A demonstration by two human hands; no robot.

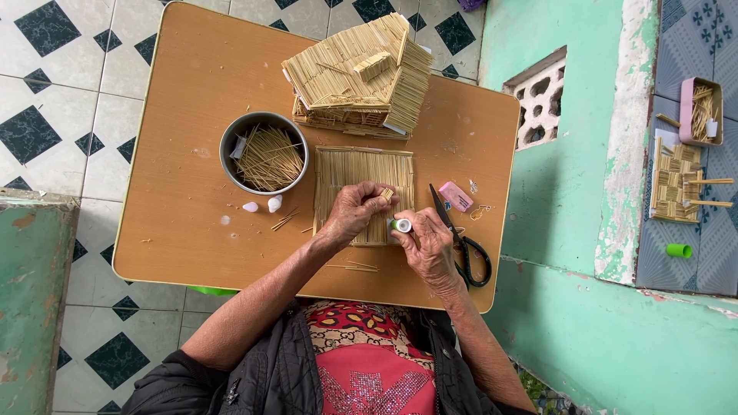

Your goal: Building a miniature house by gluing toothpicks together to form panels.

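Wooden sticks are everywhere on this small brown table. A person sits at the near side and looks down at two bare hands. The left hand rests on a flat mat of sticks in the middle of the table, and its fingers pinch a tiny bundle of short sticks at the tips. The right hand is just beside it, curled tight around a little glue tube with a green body and a white end. The tube points toward the left hand, and the two hands are very close together, almost touching. Far from the hands, at the far edge of the table, stands a little house made of sticks with a slanted roof. To the left of the mat sits a round metal bowl full of loose thin sticks. Near the bowl lie two small white blobs and a few stray sticks. To the right of the hands lie black scissors, partly under the right hand, and a small pink box lies a bit farther away. Off the table, far to the right, a pink tray holds more sticks on a blue patterned surface, with a small green cap nearer.
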